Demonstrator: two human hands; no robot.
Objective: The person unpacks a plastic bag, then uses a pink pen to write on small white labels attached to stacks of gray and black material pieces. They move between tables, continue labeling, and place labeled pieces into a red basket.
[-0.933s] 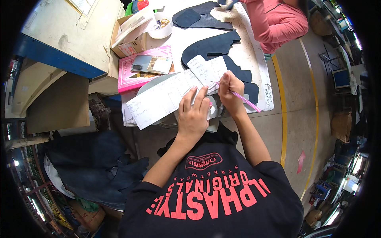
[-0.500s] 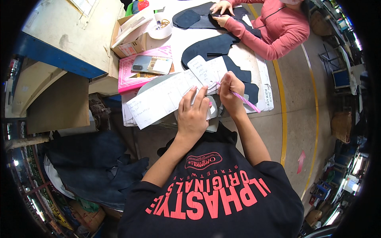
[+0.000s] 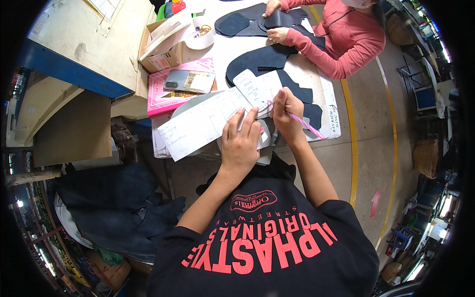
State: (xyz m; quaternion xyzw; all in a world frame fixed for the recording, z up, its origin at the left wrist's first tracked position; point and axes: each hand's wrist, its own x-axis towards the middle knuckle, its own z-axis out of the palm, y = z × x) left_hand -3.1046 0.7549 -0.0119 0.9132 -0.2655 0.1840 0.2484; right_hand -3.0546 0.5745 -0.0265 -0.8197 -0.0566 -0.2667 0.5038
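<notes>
My left hand lies with its fingers apart on a long white paper sheet with handwriting on it. The fingertips touch the sheet's right part. Wrapped round a pink-and-white striped pen is my right hand, just to the right. The pen's lower tip is over a smaller written slip, and its back end sticks out toward the lower right. Under my left palm there is a pale thing, mostly hidden. Grey rounded pieces show in part beneath the papers.
Dark flat cut pieces lie on the white table, beyond the papers. A phone rests on a pink box at left, near a cardboard box. Across the table a person in pink handles a dark piece.
The other person's hands have shifted, and a dark piece now shows tilted up between them. My right hand and the pen have moved very slightly; my left hand stays in place.
</notes>
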